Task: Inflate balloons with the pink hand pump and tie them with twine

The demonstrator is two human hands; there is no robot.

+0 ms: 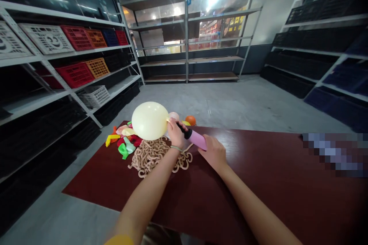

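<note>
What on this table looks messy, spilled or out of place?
Nothing looks damaged. The tan cords lie in a tangled heap, flat coloured balloons are strewn at a corner of the table, and an orange ball sits near its far edge.

The red tabletop (273,191) is lying bare across its right side; looped cord (152,155), limp balloons (125,143) and an inflated balloon (149,120) are crowding the far left.

Single head-worn view, facing forward and down, close over table (258,183)
</note>
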